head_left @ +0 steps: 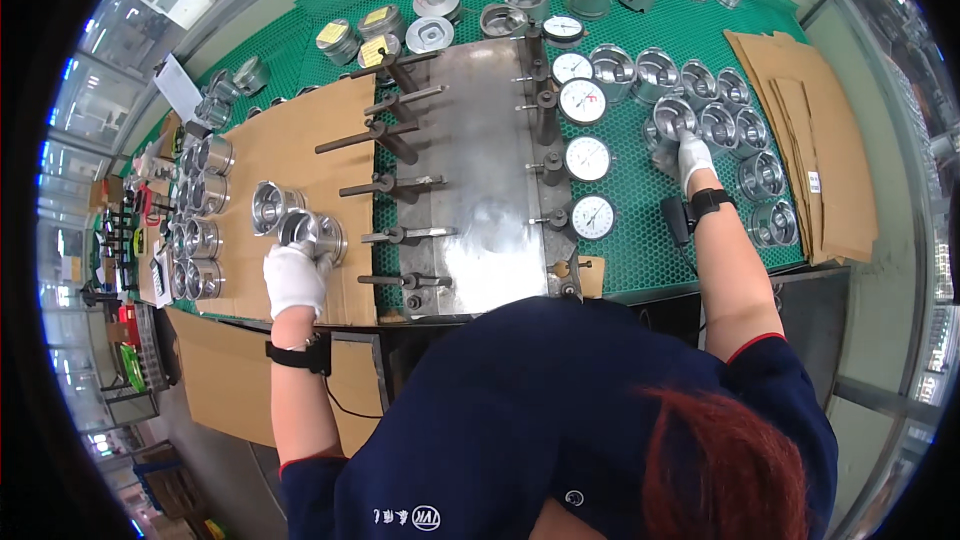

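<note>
Pistons (pixel 204 279) stand in rows on the cardboard (pixel 280 140), your left hand (pixel 297 278) curled around one piston (pixel 337 240) — beyond the steel plate (pixel 480 160) and dial gauges (pixel 586 160), your right hand (pixel 694 155) grips another piston (pixel 673 115) by the green mat's (pixel 640 210) cluster — seemingly midway, though which are finished or left, I can't tell

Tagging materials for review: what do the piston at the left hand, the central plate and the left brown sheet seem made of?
Piston: metal, perhaps aluminium; silvery, machined-looking gleam.
Plate: metal, probably steel; smooth grey with bright reflections.
Sheet: likely cardboard; matte, tan.
</note>
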`<move>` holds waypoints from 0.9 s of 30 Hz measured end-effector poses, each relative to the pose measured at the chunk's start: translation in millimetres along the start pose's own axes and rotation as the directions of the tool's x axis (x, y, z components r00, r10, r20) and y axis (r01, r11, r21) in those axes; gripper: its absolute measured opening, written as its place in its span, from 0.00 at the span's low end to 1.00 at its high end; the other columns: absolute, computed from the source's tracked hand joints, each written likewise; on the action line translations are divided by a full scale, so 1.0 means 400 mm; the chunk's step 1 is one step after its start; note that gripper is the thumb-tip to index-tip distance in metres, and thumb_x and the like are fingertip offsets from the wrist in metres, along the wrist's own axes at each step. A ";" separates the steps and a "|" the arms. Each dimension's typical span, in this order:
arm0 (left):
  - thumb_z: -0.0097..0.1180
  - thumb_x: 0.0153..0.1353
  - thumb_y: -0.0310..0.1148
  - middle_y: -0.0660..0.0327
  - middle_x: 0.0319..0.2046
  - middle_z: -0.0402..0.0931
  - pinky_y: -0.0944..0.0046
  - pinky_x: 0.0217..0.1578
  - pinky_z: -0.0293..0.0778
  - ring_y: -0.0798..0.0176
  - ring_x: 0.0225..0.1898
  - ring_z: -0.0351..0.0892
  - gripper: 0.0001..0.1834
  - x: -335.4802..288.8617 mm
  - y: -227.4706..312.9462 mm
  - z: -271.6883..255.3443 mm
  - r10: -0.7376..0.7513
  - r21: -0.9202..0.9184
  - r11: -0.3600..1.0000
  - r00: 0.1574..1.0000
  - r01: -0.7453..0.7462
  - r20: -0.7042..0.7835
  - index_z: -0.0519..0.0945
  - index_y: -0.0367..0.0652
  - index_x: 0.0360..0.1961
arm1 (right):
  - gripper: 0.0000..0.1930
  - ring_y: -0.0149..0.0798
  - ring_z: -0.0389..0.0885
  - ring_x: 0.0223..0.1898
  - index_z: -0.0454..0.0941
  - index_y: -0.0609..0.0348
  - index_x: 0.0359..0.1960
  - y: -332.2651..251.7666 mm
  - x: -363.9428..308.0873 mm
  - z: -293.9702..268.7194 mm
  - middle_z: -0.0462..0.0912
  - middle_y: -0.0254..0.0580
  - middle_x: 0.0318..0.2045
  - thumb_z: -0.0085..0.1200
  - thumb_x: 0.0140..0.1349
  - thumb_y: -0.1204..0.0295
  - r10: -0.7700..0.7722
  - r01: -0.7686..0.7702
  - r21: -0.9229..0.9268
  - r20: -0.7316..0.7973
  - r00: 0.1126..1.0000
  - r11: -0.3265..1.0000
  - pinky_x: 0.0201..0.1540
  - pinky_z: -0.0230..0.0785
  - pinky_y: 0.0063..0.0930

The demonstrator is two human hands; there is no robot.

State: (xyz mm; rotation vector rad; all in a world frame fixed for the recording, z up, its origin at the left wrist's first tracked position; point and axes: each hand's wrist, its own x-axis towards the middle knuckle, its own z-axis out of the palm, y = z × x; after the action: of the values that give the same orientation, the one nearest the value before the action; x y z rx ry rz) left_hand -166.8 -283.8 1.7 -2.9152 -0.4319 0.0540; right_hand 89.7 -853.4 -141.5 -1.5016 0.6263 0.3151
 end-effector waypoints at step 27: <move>0.74 0.50 0.36 0.43 0.55 0.75 0.47 0.56 0.73 0.38 0.54 0.77 0.47 -0.084 0.339 -0.098 0.526 -0.616 0.479 0.766 -0.626 -0.370 0.64 0.37 0.69 | 0.53 0.61 0.79 0.52 0.56 0.63 0.74 0.016 -0.701 0.400 0.72 0.59 0.58 0.74 0.48 0.62 -0.510 0.918 -0.396 0.788 0.346 0.010 0.51 0.77 0.45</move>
State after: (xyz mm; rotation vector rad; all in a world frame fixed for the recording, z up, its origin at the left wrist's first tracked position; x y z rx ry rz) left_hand -158.2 -428.1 13.7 -3.6372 0.7999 -0.2812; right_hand -109.5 -644.6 3.9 -2.3624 -1.0129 0.0373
